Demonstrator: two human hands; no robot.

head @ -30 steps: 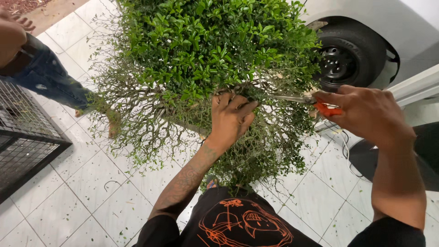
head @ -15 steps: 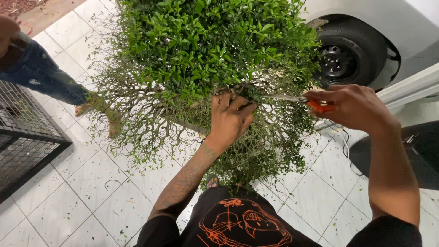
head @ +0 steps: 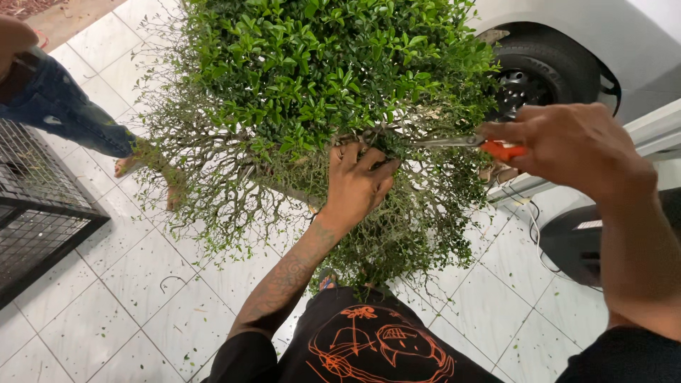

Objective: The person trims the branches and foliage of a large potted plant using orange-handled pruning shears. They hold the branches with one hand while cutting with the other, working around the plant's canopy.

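1. Head view: the left hand (head: 358, 186) was closed around twigs at the centre of the leafy bush (head: 319, 85), holding them aside. The right hand (head: 574, 145), at 3 o'clock, gripped orange-handled scissors (head: 472, 144), blades pointing into the foliage.
2. Trimming looked to be in hand; the next snip would call for keeping the left fingers clear of the blades.
3. The tiled floor (head: 106, 298) was littered with clippings; a wire cage (head: 32, 213) stood at 9 o'clock, a car wheel (head: 539, 78) at 2 o'clock, another person's jeans leg (head: 64, 113) at 10 o'clock.

The person wears a black shirt (head: 369, 347) with an orange line drawing, bottom centre. The left forearm (head: 284, 284) bears swirling tattoos; both hands are bare, no gloves.
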